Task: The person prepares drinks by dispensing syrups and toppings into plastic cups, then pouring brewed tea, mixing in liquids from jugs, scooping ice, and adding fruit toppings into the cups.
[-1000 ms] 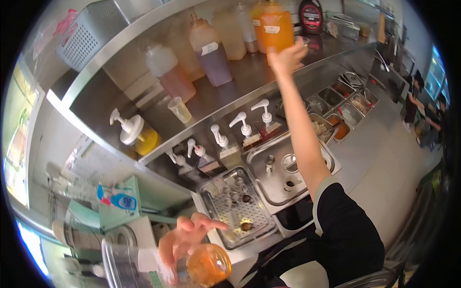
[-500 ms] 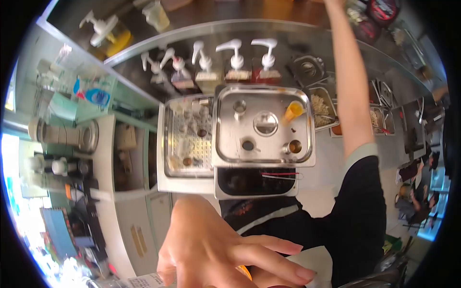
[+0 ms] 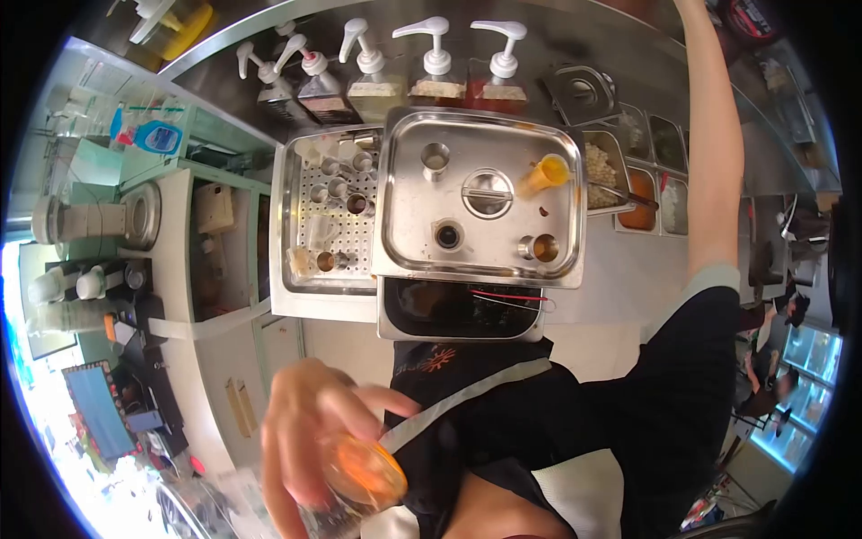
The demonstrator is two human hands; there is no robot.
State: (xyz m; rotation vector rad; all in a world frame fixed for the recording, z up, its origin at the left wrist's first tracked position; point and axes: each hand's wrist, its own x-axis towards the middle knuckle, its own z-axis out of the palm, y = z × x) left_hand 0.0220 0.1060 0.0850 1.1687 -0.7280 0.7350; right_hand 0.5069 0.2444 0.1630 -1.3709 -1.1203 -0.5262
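One blue screen stands in the glare at the room's far left, below a blue bottle set by pale green shelving. Next comes a pale cabinet. In front of it the left hand has its fingers wrapped around a clear cup, tilted low near the apron, its rounded end showing orange. Farther along, the table bears a perforated tray with small measuring cups, then a steel lid carrying more of them, one yellow cup on its side. A dark pan juts out below the lid, and pump bottles line up behind. To the right sit food bins, then the right arm, stretched up past the top edge; its hand is out of sight, so its grip cannot be told. People show at the far right.

Compared with half a second ago, the left hand has shifted leftward, and the orange end, then barely a sliver, is exposed. The view has tipped down, cutting off more of the upper shelf. The yellow cup lies as before.
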